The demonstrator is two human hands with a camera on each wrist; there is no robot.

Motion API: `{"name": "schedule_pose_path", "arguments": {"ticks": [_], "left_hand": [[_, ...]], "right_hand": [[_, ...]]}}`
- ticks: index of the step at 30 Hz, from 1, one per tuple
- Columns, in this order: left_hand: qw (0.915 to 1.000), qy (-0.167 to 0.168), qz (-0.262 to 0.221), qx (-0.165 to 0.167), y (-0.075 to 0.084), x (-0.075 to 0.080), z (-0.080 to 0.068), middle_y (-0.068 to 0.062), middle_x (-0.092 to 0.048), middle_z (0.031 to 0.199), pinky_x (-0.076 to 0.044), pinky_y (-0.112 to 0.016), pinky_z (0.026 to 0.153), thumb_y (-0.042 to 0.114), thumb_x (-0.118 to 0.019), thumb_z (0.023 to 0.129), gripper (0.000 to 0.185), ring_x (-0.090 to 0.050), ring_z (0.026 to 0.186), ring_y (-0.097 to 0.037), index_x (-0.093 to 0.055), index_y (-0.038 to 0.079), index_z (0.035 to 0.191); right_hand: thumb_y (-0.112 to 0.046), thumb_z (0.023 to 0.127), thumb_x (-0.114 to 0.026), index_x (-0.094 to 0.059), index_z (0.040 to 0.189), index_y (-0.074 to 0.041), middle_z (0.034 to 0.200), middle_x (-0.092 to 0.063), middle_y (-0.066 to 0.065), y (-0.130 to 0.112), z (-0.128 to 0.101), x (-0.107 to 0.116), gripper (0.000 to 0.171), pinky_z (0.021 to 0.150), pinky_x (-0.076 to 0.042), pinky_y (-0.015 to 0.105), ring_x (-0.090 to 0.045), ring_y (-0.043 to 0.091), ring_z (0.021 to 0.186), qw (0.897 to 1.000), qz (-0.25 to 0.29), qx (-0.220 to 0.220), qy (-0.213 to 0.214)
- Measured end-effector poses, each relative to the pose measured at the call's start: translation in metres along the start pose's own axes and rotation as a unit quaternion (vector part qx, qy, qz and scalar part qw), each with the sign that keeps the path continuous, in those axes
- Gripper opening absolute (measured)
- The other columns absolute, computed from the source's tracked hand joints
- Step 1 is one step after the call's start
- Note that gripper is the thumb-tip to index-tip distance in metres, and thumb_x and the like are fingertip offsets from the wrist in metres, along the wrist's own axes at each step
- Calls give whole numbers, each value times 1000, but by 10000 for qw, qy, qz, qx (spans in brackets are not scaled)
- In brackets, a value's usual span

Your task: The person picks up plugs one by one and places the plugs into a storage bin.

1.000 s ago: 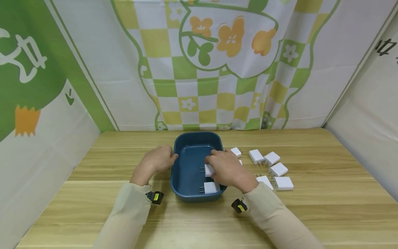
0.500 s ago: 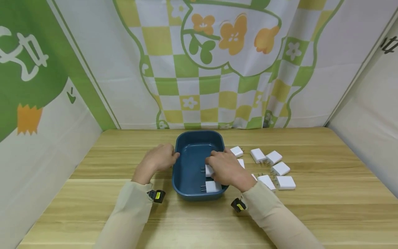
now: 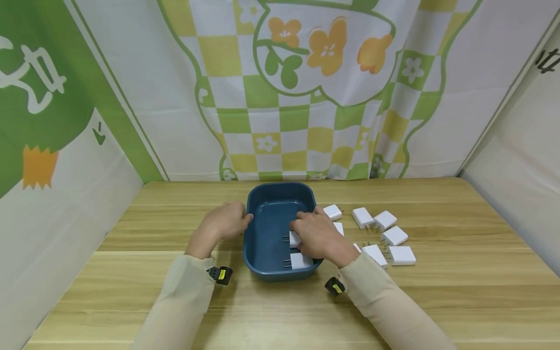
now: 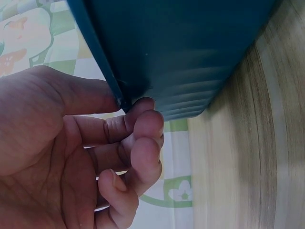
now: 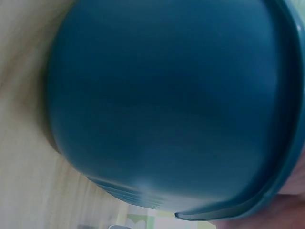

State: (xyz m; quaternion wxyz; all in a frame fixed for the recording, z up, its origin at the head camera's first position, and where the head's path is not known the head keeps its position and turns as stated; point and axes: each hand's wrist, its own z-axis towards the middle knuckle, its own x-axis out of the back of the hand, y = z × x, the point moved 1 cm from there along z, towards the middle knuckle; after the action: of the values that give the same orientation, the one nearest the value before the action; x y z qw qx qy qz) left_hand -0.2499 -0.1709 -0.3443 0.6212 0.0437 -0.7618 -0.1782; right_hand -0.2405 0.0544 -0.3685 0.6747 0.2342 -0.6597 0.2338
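Observation:
A dark blue rectangular plastic basin (image 3: 262, 243) stands on the table in the head view. My left hand (image 3: 220, 226) pinches its left rim; in the left wrist view the thumb and forefinger meet at the basin's edge (image 4: 114, 90). Over the right rim reaches my right hand (image 3: 321, 238), gripping a white plug charger (image 3: 294, 239) low inside the basin, its prongs pointing left. Another white charger (image 3: 301, 261) lies in the near right corner, prongs also left. The basin's outer wall (image 5: 162, 100) fills most of the right wrist view and hides the right fingertips.
Several white chargers lie loose to the basin's right, among them one by the far right rim (image 3: 333, 212) and one at the group's near right (image 3: 401, 255). The wooden table (image 3: 472, 262) ends at a patterned curtain (image 3: 293, 121) behind.
The head view has shifted slightly. Both hands, the basin and the chargers keep nearly the same places relative to one another.

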Motion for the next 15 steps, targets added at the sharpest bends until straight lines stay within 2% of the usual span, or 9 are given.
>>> {"name": "schedule_pose_path", "arguments": {"ticks": [9,15], "left_hand": [[10000,11,-43,10,1,1,0,2,-45,55,-33,-28,48,24,-51,106,47,-42,49,-14,-53,13,60],[10000,32,-39,-3,1,1,0,2,-44,55,-33,-27,48,24,-52,106,47,-42,49,-13,-52,13,60]], "right_hand": [[-13,91,-73,-75,112,-13,90,-60,-1,3,-2,2,20,87,-34,42,-55,17,86,9991,375,137,-150],[-10,93,-71,-74,115,-12,105,-67,3,2,-5,4,22,95,-35,45,-61,20,99,9980,556,201,-241]]}}
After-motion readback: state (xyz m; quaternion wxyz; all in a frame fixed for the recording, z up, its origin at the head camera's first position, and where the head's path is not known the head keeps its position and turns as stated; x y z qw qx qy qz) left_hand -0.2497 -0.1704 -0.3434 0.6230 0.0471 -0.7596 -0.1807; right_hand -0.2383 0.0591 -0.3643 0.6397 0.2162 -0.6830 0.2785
